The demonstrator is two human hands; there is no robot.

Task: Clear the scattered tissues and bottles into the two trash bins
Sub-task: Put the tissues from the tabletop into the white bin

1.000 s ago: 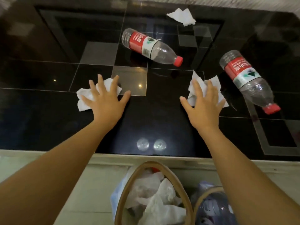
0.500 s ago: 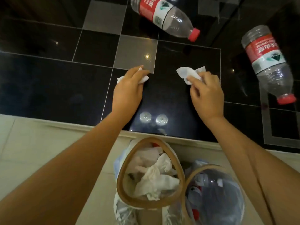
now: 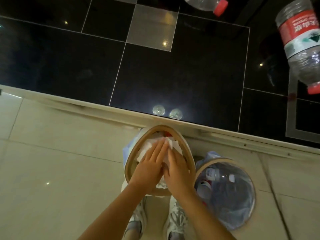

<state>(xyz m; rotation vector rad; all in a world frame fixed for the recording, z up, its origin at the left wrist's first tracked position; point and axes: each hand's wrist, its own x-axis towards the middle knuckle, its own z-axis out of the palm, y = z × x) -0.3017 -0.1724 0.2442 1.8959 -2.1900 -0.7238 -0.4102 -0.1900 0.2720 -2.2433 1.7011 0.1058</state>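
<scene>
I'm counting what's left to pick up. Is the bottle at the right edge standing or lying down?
Lying down. The bottle rests on its side on the dark tabletop, red cap toward the table's near edge.

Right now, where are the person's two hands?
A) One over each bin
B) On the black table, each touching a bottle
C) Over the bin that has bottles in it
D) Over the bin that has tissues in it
D: the left hand and the right hand lie side by side over the tissue bin, on white tissues; the bottle bin stands beside it, untouched.
</scene>
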